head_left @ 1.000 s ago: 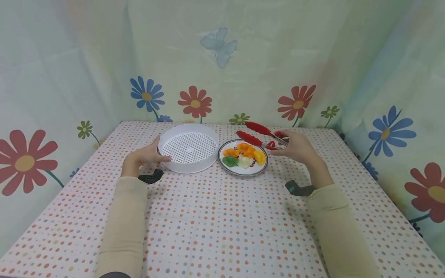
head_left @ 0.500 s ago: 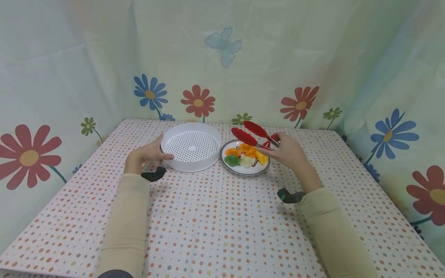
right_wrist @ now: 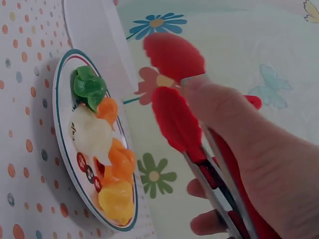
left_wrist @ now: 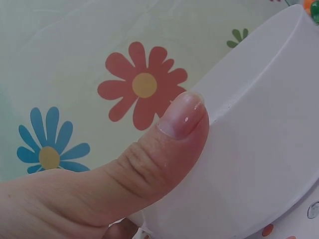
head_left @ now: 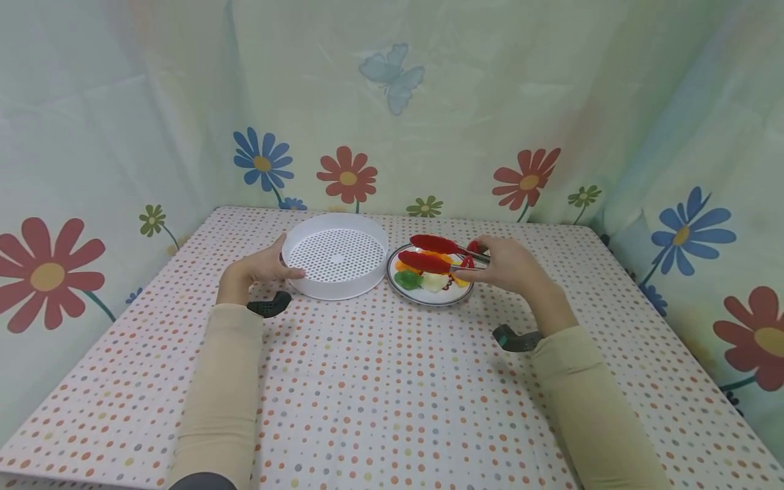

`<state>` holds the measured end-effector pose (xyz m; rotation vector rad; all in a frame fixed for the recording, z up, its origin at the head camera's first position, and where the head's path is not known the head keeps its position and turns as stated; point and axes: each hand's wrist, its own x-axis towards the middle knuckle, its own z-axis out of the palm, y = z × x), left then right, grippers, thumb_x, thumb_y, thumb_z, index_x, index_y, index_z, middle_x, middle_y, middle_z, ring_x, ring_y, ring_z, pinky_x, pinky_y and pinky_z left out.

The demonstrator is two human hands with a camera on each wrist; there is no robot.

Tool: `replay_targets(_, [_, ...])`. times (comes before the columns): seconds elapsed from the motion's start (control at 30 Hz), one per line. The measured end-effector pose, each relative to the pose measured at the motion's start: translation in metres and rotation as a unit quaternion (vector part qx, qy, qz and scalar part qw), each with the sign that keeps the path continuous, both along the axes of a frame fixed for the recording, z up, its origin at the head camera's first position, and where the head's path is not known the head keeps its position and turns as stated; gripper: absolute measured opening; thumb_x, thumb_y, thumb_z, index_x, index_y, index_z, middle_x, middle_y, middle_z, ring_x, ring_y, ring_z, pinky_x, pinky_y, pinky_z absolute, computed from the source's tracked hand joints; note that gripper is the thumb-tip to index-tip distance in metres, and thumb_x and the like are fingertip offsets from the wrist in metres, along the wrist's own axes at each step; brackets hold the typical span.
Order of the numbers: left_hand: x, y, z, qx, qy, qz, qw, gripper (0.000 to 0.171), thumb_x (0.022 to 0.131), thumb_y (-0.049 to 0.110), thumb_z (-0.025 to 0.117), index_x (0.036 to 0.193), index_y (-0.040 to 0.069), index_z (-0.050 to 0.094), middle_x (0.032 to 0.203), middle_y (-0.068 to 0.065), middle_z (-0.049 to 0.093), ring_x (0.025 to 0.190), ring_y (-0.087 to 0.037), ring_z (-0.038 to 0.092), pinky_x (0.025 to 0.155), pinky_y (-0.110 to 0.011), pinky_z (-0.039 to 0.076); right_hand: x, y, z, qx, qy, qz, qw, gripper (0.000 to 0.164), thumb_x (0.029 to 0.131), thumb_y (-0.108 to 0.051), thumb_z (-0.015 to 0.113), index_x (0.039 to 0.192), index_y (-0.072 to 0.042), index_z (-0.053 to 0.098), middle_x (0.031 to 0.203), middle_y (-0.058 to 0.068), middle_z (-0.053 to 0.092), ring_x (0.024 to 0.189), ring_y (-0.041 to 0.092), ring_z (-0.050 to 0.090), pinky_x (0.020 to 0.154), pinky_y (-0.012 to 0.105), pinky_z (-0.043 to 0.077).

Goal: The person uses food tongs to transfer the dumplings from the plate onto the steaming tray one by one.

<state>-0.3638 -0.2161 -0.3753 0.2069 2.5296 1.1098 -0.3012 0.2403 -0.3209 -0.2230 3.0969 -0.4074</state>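
Observation:
My left hand (head_left: 260, 267) grips the left side of a round white steamer basket (head_left: 339, 289) with a perforated floor. In the left wrist view its thumb (left_wrist: 167, 142) lies against the basket's outer wall, and most of its fingers are hidden. My right hand (head_left: 513, 267) holds red-tipped metal tongs (head_left: 425, 263) above a white plate (head_left: 422, 299) with a dark rim. The tong tips stand apart with nothing between them. Dumpling-like pieces lie on the plate: a green one (right_wrist: 89, 87), a white one (right_wrist: 92, 133), orange ones (right_wrist: 119, 162) and a yellow one (right_wrist: 117, 200).
The plate stands just right of the basket, near the back of a table (head_left: 367, 401) with a dotted cloth. Behind and at both sides hangs a flowered curtain (head_left: 490, 88). A dark wrist device (head_left: 517, 339) sits below the right hand.
The tongs have swung left and down, from above the plate's right side to lower over its pieces. My left hand stays on the basket throughout.

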Motion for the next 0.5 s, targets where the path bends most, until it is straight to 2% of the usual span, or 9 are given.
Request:
replay_targets(0.1, [-0.001,-0.001,0.000,0.001,0.003,-0.004,1.0000,0.119,0.082,0.036,0.073,0.148,0.016,-0.025,0.159,-0.016,-0.016,0.145,-0.040,-0.012,0.113,-0.066,0.001,0.002,-0.002,0.003,0.022,0.005,0.012,1.000,0.084,0.068,-0.065,0.073,0.127,-0.008,0.055,0.119,0.016,0.062,0.105,0.032,0.056,0.084,0.051,0.053])
replay_targets(0.17, [-0.001,-0.001,0.000,0.000,0.001,-0.004,1.0000,0.119,0.082,0.036,0.073,0.148,0.016,-0.025,0.159,-0.016,-0.016,0.145,-0.040,-0.012,0.113,-0.066,0.001,0.003,-0.003,0.004,0.041,0.006,0.017,0.999,0.081,0.068,-0.063,0.074,0.126,-0.009,0.057,0.117,0.015,0.063,0.103,0.031,0.057,0.083,0.050,0.053])
replay_targets(0.3, [0.000,-0.001,0.001,-0.002,0.000,0.000,1.0000,0.119,0.082,0.036,0.073,0.148,0.016,-0.025,0.159,-0.016,-0.016,0.145,-0.040,-0.012,0.113,-0.065,0.001,0.005,-0.007,0.005,0.077,0.003,0.020,0.997,0.084,0.068,-0.062,0.074,0.130,-0.008,0.055,0.118,0.016,0.064,0.105,0.033,0.056,0.084,0.052,0.051])
replay_targets(0.5, [0.002,0.002,0.002,-0.006,0.000,0.003,1.0000,0.119,0.082,0.037,0.072,0.148,0.016,-0.024,0.159,-0.016,-0.015,0.145,-0.040,-0.012,0.114,-0.064,0.000,0.008,-0.011,0.003,0.090,-0.003,0.020,0.996,0.087,0.068,-0.058,0.077,0.134,-0.007,0.053,0.125,0.018,0.061,0.113,0.036,0.054,0.091,0.057,0.048])
